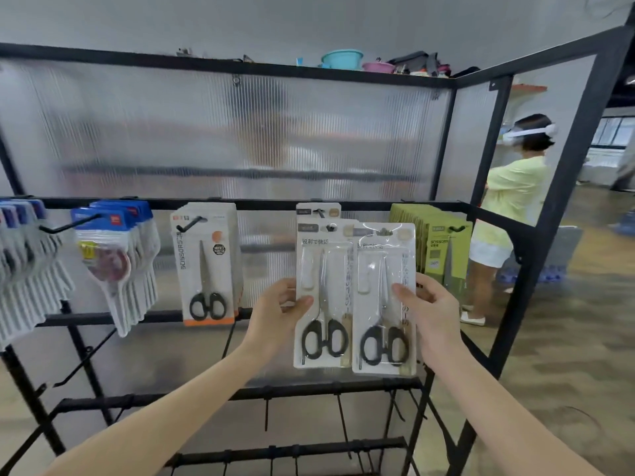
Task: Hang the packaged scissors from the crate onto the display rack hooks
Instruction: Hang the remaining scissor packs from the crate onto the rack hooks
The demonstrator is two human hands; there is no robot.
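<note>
Ribbed translucent panel (240,139) in black frame (488,139) fills the view. Above panel: grey wall (240,18). On frame's top rail: teal basin (342,59), pink bowl (378,67), dark clutter. Right of panel: wood-look floor (567,338), a person in yellow top (515,190), windows (615,132) beyond.

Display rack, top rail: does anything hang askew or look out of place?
Nothing damaged. Two scissor packs, in the left hand and right hand, are not clearly on the hook; the right pack tilts slightly and overlaps the left pack.
</note>
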